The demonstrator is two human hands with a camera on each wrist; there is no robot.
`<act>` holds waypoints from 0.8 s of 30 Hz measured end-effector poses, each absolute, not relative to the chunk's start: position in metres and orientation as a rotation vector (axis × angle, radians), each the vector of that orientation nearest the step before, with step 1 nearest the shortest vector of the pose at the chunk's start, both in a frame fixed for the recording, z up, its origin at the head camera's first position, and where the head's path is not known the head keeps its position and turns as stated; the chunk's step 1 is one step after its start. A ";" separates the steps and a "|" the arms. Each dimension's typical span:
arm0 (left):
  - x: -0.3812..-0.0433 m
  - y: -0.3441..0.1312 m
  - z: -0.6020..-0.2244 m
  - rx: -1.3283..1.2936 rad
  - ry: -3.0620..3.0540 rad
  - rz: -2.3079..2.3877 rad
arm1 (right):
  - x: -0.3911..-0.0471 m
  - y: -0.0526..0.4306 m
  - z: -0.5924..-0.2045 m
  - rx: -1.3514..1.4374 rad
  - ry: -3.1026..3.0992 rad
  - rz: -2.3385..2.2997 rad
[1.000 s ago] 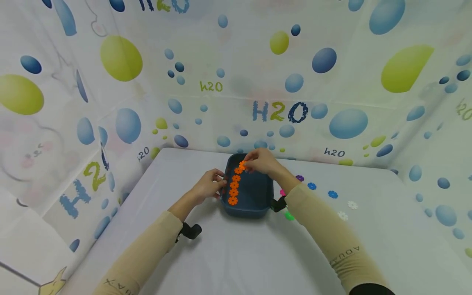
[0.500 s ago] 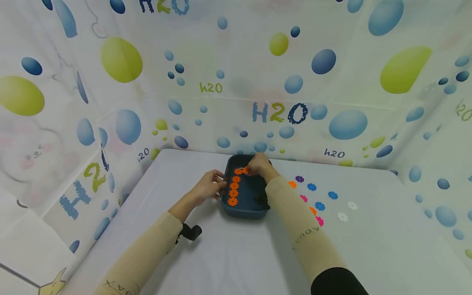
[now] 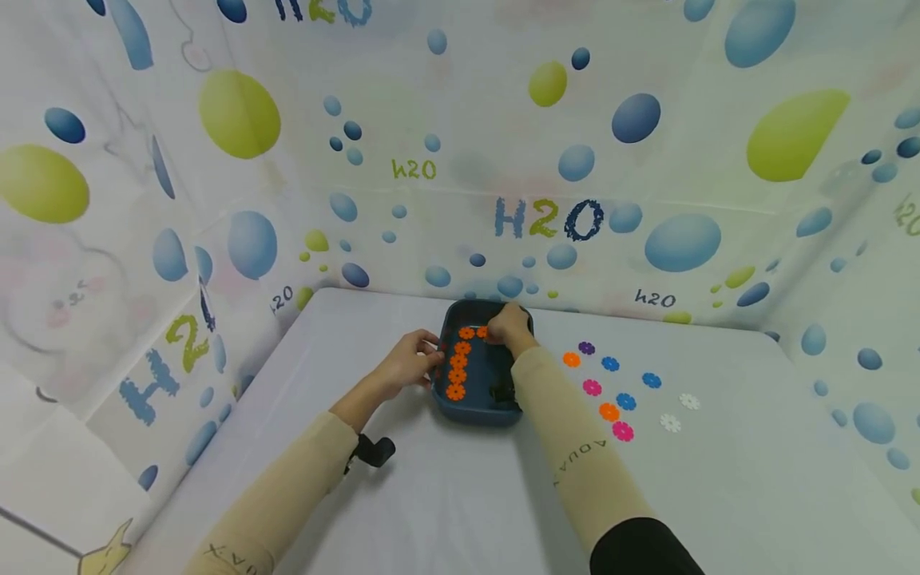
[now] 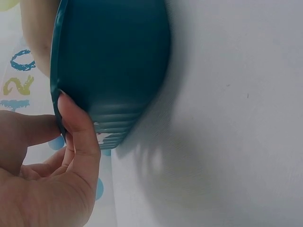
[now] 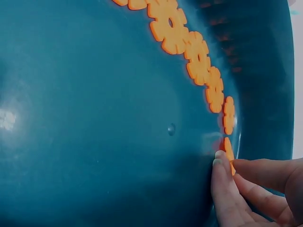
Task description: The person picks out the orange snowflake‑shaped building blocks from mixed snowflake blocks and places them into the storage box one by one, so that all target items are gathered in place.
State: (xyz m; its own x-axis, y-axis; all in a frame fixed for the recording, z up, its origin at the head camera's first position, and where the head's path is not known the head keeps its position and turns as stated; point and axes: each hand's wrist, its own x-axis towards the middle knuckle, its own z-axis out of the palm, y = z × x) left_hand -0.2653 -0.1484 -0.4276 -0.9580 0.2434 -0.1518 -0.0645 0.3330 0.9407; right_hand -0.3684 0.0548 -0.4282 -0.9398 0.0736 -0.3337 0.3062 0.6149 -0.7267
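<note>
Gently, the right hand pinches one orange flower, best laid flat; the left hand grips the tub, which should stop it sliding.

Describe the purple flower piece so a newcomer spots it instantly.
On the white table, find the dark blue tray gripped by the left hand. To its right lie flower-shaped pieces. The purple piece is the one farthest back, beside an orange one, and the only purple one there.
</note>
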 end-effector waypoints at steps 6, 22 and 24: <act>-0.267 -0.147 -0.428 0.160 2.332 1.659 | -0.364 0.057 -0.426 0.310 2.537 -1.287; -0.267 -0.148 -0.428 0.189 2.347 1.655 | -0.356 0.051 -0.398 0.026 2.700 -1.014; -0.267 -0.148 -0.428 0.185 2.347 1.654 | -0.352 0.051 -0.390 -0.026 2.716 -0.996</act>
